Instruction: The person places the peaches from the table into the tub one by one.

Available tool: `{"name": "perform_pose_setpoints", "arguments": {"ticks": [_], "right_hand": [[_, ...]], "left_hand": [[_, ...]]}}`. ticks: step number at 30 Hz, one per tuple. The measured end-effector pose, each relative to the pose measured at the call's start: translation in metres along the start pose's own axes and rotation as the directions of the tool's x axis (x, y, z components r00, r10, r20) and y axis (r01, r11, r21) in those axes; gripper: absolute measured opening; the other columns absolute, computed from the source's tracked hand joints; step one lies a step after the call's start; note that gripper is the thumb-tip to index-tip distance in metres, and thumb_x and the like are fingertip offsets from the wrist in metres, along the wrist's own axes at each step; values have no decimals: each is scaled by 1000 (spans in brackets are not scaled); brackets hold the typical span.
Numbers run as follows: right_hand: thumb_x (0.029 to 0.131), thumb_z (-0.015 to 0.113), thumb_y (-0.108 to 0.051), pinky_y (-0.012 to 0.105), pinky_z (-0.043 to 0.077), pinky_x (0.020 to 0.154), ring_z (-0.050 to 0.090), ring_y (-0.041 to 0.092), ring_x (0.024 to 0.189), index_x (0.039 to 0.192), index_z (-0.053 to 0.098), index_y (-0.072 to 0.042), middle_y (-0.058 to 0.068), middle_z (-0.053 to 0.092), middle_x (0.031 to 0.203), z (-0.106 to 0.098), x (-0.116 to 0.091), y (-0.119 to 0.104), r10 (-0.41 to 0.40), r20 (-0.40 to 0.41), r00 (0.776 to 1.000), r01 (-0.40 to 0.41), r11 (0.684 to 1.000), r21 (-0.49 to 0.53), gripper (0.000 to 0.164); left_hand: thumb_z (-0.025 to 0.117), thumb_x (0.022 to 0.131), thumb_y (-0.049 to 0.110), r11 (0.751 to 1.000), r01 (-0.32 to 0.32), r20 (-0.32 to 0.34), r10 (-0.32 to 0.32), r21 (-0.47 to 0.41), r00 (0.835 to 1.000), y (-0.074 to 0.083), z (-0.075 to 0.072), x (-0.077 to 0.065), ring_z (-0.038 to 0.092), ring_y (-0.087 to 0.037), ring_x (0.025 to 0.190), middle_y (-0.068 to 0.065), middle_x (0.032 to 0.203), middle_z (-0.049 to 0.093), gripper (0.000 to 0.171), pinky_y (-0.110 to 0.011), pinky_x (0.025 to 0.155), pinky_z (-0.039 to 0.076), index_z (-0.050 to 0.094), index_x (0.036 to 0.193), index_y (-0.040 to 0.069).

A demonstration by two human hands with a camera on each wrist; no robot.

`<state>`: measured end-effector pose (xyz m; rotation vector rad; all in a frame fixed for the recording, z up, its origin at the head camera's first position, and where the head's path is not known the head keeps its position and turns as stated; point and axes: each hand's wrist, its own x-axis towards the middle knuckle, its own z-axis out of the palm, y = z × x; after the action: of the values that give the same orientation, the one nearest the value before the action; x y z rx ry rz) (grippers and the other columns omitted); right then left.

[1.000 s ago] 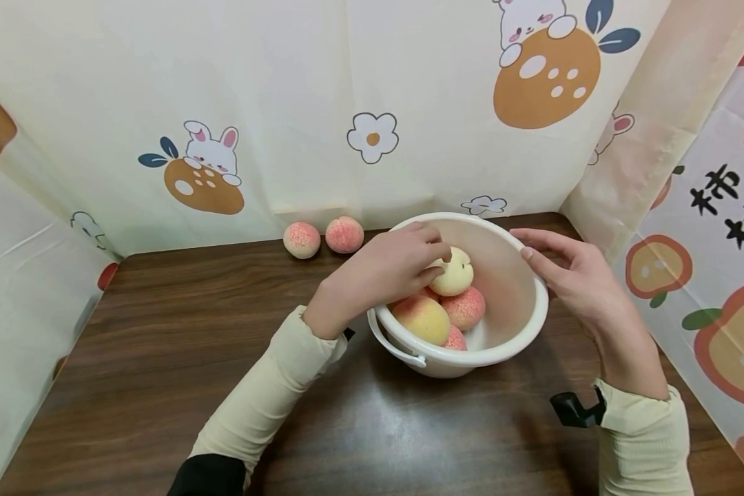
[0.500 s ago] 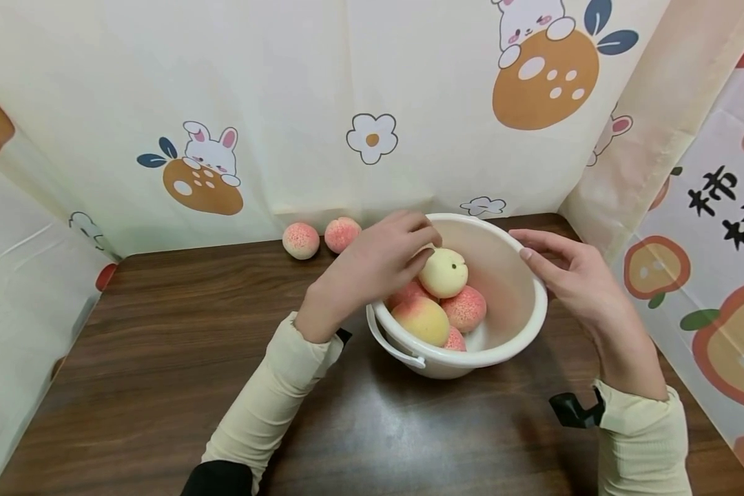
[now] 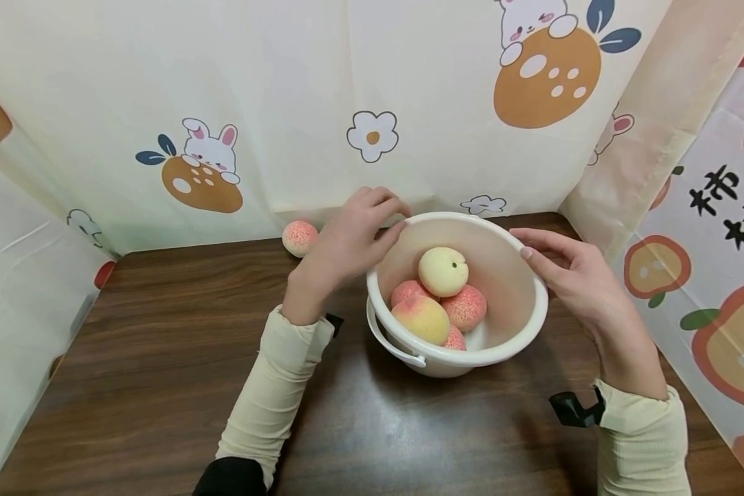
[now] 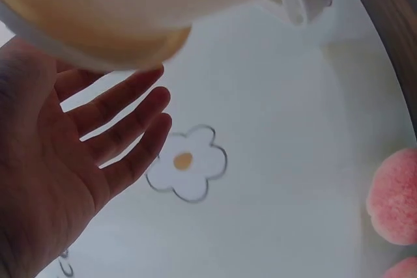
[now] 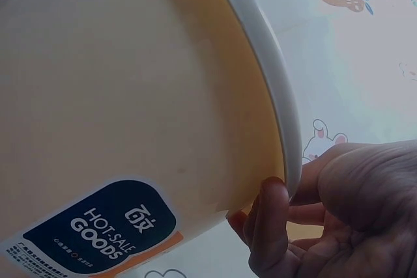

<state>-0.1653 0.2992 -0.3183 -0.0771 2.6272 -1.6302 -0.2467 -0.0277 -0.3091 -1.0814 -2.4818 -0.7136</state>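
Observation:
A cream-white plastic bucket (image 3: pixel 502 296) stands tilted toward me on the table. Inside it lie several peaches: a pale one (image 3: pixel 443 272) on top, a yellow one (image 3: pixel 421 320) in front, and speckled pink ones, including a pink peach (image 3: pixel 465 308). My right hand (image 3: pixel 573 272) pinches the bucket's right rim between thumb and fingers, as the right wrist view shows closely. My left hand (image 3: pixel 353 238) is beside the bucket's back left rim with loosely extended fingers and holds nothing. A pink peach (image 3: pixel 300 238) sits by the wall; another pink peach (image 4: pixel 397 196), visible in the left wrist view, is hidden behind this hand in the head view.
The dark wood table (image 3: pixel 161 365) ends at a back wall covered in printed cloth (image 3: pixel 285 103). A second printed cloth (image 3: pixel 713 227) borders the right side. The bucket's white handle (image 3: pixel 393 348) hangs down at its front left.
My left hand has let go of the pale peach, come out of the bucket and moved left and back toward the peaches by the wall. My right hand stays on the rim.

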Motion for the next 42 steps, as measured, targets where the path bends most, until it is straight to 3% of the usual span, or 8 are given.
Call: {"name": "perform_pose_setpoints", "arguments": {"ticks": [6,13,20,24,30,35,42], "right_hand": [[105,62,-33,29,62,67,72,1,89,146,59,-13,-22,71,110,1,0,0,9,0,1000,-9,1000,-20,46],[105,62,-32,28,62,66,71,1,88,146,60,-14,-22,70,110,1,0,-1,5,-13,1000,-6,1000,-30,45],[105,62,-32,28,62,67,71,1,89,146,60,-15,-23,70,111,0,0,-2,21,-7,1000,-21,1000,-22,45],[105,62,-32,28,62,67,71,1,89,146,60,-15,-22,70,111,1,0,-2,18,-8,1000,-18,1000,-24,44],[105,62,-30,28,62,67,72,1,90,145,60,-15,-21,71,112,1,0,-2,10,-8,1000,-11,1000,-15,43],[105,62,-30,27,62,67,71,1,90,145,60,-15,-21,70,113,1,0,-2,13,-4,1000,-13,1000,-12,43],[105,62,-31,28,62,67,72,1,89,145,60,-15,-21,71,111,1,0,-2,15,-5,1000,-15,1000,-12,43]], "left_hand": [[59,104,15,996,85,-38,-85,4,996,-18,1,-3,59,-29,111,-6,118,71,21,-38,101,50,74,117,10],[60,103,16,988,131,-84,-124,77,989,-29,5,-3,62,-34,110,-9,119,71,21,-46,95,51,73,118,10],[62,103,23,965,206,-63,-198,165,978,-41,16,-1,59,-35,116,-9,127,65,25,-51,90,52,70,124,14],[59,103,30,941,268,-5,-273,204,962,-47,22,-1,57,-37,119,-11,131,62,30,-53,93,51,67,129,16],[56,104,42,898,351,81,-383,265,920,-59,34,-1,50,-40,132,-14,138,58,41,-57,102,46,64,134,15],[54,104,43,872,374,101,-423,317,901,-70,45,-3,48,-41,135,-16,141,56,45,-59,105,45,61,137,13],[56,104,42,857,396,122,-455,329,882,-81,55,-7,48,-42,134,-17,140,57,46,-60,108,45,62,137,11]]}}
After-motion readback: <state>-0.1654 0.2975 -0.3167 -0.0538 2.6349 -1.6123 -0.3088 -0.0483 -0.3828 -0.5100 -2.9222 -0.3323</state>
